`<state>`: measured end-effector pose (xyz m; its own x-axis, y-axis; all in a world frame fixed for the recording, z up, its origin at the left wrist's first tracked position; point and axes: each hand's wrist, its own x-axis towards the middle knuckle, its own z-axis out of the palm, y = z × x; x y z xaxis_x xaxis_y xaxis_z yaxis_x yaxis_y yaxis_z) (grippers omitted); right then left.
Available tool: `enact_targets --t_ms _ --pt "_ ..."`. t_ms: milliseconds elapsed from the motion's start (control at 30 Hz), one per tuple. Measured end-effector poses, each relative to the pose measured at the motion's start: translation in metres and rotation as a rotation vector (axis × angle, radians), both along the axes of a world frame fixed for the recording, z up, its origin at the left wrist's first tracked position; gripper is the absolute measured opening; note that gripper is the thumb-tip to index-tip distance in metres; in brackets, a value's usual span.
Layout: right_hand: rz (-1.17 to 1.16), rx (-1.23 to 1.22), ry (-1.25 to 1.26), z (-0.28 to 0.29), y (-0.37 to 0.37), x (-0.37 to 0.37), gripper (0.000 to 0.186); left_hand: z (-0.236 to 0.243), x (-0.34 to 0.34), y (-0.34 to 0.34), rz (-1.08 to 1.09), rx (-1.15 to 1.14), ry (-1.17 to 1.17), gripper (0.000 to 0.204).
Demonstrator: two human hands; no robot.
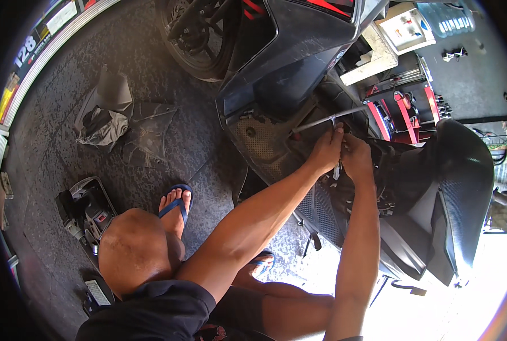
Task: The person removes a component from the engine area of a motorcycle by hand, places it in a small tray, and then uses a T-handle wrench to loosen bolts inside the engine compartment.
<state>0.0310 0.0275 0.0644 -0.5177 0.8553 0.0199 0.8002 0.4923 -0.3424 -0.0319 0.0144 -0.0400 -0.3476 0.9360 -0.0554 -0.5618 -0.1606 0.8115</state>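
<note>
A black scooter [316, 57] with red accents stands across the view, its front wheel at the far side and its seat [469, 187] to the right. Over its opened middle, my left hand [324, 152] and my right hand [357, 159] are close together. Both have their fingers closed round the stem of a T-handle wrench [316, 123]. Its long metal crossbar lies above my fingers, and a silver piece shows below them. The wrench's lower end and whatever it meets are hard to make out. Textured footboard parts [259, 142] lie to the left of my hands.
Dark plastic panels [148, 133] and a crumpled grey bag-like item [102, 125] lie on the floor at left. An open case with a tool [91, 213] sits near my knee. Beyond the scooter stand a red tool rack [404, 116], a pale box [404, 31] and a large clear bottle [447, 20].
</note>
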Motion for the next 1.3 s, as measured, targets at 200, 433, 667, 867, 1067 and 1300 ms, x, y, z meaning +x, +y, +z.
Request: enact_targets --t_ms 200,433,667,867,1067,1300 --pt "-0.194 -0.049 0.034 -0.008 0.005 0.004 0.028 0.013 -0.006 -0.011 -0.166 0.053 -0.052 0.046" --pt "0.081 -0.040 0.113 -0.004 0.004 0.010 0.025 -0.005 0.006 0.006 -0.044 0.079 0.003 0.047" --pt "-0.057 0.037 0.006 -0.004 0.006 0.008 0.020 -0.005 0.009 0.009 -0.027 0.141 -0.043 0.052" --pt "0.002 0.016 0.093 -0.009 0.004 0.012 0.022 -0.004 0.008 0.005 -0.144 0.096 0.008 0.054" --pt "0.059 -0.072 0.070 -0.005 0.002 0.009 0.023 -0.007 0.005 0.005 -0.091 0.131 -0.002 0.056" --pt "-0.151 -0.007 -0.102 0.000 0.003 0.012 0.024 0.015 -0.006 -0.007 -0.316 0.100 -0.089 0.055"
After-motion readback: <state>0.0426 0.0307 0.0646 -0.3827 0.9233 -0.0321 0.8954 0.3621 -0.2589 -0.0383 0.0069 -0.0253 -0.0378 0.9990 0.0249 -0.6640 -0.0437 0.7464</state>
